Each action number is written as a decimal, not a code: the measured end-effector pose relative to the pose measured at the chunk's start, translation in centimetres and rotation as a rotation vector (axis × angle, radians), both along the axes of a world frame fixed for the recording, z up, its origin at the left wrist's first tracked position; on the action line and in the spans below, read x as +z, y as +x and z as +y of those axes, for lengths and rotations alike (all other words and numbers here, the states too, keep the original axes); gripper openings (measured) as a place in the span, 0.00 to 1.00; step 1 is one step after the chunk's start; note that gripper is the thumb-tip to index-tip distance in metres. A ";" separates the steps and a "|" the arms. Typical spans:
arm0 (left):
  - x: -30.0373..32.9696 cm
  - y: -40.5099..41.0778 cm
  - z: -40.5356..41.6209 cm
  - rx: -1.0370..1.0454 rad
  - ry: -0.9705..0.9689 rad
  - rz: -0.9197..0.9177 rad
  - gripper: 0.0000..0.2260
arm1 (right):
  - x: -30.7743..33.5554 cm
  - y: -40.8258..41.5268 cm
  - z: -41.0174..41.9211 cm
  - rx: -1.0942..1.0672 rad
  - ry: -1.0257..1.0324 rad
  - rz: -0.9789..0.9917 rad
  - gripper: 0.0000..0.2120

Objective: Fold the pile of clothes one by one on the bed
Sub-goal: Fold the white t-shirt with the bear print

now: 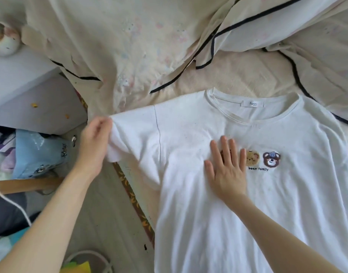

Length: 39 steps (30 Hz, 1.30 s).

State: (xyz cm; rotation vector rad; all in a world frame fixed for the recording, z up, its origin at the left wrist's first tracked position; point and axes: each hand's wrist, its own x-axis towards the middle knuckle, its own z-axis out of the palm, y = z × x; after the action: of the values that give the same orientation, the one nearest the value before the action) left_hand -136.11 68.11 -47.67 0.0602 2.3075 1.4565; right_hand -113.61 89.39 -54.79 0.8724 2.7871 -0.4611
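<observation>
A white T-shirt (257, 203) with bear patches and the words "bear family" lies face up on the bed (238, 77), neck toward the far side. My left hand (94, 146) grips the end of the shirt's left sleeve (133, 138), which reaches past the bed's edge. My right hand (226, 166) lies flat on the chest with straight fingers, covering one bear patch.
A cream quilt (139, 36) with black piping is bunched across the far side of the bed. Left of the bed stand a white nightstand (21, 89) with a round lamp (3, 38), and a bag of light-blue clothes (35, 152) sits on the floor.
</observation>
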 end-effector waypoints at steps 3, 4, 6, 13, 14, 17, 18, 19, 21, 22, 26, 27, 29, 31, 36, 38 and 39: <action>0.4 -2.7 -1.2 -0.153 -0.347 0.306 0.07 | -0.1 0.2 0.0 0.003 0.014 -0.007 0.30; 0.2 -3.2 -1.4 -0.199 -0.422 0.300 0.06 | -0.1 0.1 0.0 0.007 0.015 -0.016 0.30; -0.4 -3.9 -1.9 -0.235 -0.492 0.210 0.05 | 0.1 0.1 -0.1 0.011 0.012 -0.040 0.30; -1.0 -4.0 -5.3 -0.261 -0.426 -0.014 0.05 | 3.6 -2.5 -3.3 0.060 -0.004 0.168 0.27; -0.8 -4.1 -5.5 -0.213 -0.407 -0.002 0.04 | 4.0 -3.3 -4.6 0.161 0.010 0.205 0.28; 0.3 -4.5 -5.3 -0.155 -0.386 0.069 0.05 | 3.9 -6.2 -7.4 0.379 0.041 0.128 0.28; 0.9 -4.7 -5.0 -0.142 -0.376 0.098 0.06 | 3.5 -6.9 -7.8 0.407 0.038 0.060 0.29; 1.6 -4.6 -4.5 -0.132 -0.364 0.123 0.05 | 2.9 -7.5 -7.9 0.423 0.043 -0.012 0.30; 3.1 -4.2 -3.2 -0.134 -0.355 0.144 0.05 | 2.0 -8.2 -7.8 0.435 0.065 -0.117 0.33; 3.8 -3.9 -2.5 -0.149 -0.362 0.148 0.05 | 1.8 -8.4 -7.7 0.444 0.070 -0.137 0.33; 7.1 -1.0 2.0 -0.183 -0.290 0.141 0.05 | 3.5 -6.3 -6.6 0.414 -0.024 -0.025 0.29; 7.8 0.2 3.7 -0.180 -0.245 0.133 0.05 | 4.0 -4.8 -6.0 0.337 -0.053 0.021 0.29; 8.6 3.0 7.1 -0.279 -0.113 0.044 0.04 | 4.7 -1.1 -4.7 0.166 -0.087 0.081 0.29; 8.7 6.2 10.3 -0.459 0.087 -0.225 0.06 | 5.0 2.8 -3.1 0.036 -0.111 0.045 0.29; 4.9 9.9 10.2 -0.566 -0.236 0.116 0.13 | 4.0 8.1 -0.7 -0.051 -0.143 -0.235 0.31; 3.0 10.7 7.6 -0.554 -0.486 0.301 0.22 | 3.6 8.7 -0.3 -0.010 -0.150 -0.257 0.31; 2.3 11.3 6.4 -0.576 -0.572 0.330 0.27 | 3.4 8.8 -0.2 0.003 -0.152 -0.253 0.31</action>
State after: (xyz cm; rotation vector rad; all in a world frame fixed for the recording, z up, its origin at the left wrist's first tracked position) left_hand -124.81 74.48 -45.36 0.7720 2.5672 0.5116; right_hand -104.84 89.21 -51.37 0.8290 2.4884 -0.5149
